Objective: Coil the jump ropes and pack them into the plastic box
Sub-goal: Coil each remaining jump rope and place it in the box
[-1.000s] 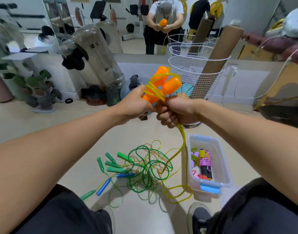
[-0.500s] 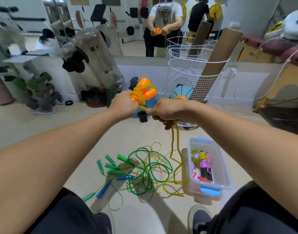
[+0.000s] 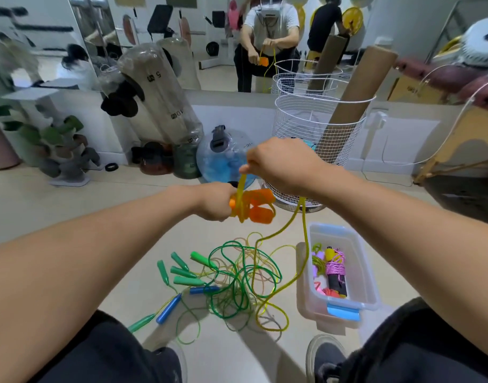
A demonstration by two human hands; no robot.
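Observation:
My left hand grips two orange handles of a jump rope, with yellow cord wound round them. My right hand is above and to the right, pinching the yellow cord taut up from the handles. The rest of the cord hangs down past the hand and trails onto the floor. A tangle of green and yellow ropes with green handles and blue handles lies on the floor below. The clear plastic box stands right of the pile, holding coiled ropes, one purple.
A white wire basket with cardboard tubes stands behind my hands. A blue water jug and dumbbell rack sit along the mirrored wall. My shoes and knees frame the pile.
My left hand has dropped lower with the orange handles. My right hand has risen above it, pulling a length of yellow cord up. More cord has lifted off the floor.

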